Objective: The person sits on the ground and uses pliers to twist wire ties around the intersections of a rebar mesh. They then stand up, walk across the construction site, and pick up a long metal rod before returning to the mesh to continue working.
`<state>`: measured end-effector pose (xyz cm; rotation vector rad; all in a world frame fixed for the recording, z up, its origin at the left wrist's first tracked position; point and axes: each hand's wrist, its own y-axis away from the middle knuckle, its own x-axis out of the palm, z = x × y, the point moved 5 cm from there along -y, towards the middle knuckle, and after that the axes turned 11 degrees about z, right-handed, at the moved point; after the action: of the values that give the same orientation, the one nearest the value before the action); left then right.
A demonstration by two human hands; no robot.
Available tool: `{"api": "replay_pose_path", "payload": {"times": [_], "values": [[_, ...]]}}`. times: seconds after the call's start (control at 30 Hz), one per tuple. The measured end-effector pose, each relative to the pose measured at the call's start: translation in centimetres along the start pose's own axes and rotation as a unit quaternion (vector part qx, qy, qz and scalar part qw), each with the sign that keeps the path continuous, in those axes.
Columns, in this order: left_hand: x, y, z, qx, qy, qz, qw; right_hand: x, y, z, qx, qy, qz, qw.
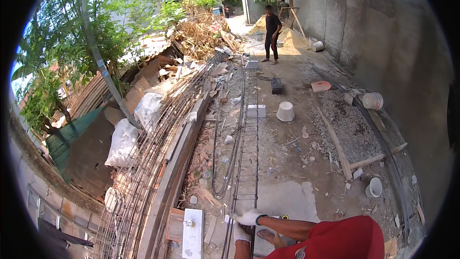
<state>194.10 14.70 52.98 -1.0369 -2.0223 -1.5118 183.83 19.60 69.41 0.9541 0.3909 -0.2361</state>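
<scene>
Right hand (250, 217), gloved, partly curled, grip unclear; left hand (242, 233) just beside, hold also unclear; rebar frame (257, 163) stretches ahead of both. Likely tying step; next move probably calls for steadying frame.

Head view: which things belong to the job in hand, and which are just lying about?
Likely in the job: left hand, right hand, rebar frame, white block under it.
Apparently lying about: white sacks, rusty corrugated sheet, bucket nearest the frame.
</scene>
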Motion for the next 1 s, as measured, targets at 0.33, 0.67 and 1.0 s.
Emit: {"api": "replay_pose_path", "payload": {"times": [0.33, 0.67, 1.0], "values": [[2.2, -3.1, -0.7, -0.027, -0.024, -0.03, 0.999, -0.2, -0.3, -1.5, -0.047, -0.011, -0.01, 0.999], [3.4, -3.9, -1.2, -0.057, -0.059, -0.073, 0.994, -6.0, 5.2, -1.4, -0.116, -0.044, -0.124, 0.984], [2.8, -4.9, -2.6, -0.04, 0.014, -0.104, 0.994, -5.2, 6.8, -30.6, 0.185, -0.138, -0.191, 0.954]]}}
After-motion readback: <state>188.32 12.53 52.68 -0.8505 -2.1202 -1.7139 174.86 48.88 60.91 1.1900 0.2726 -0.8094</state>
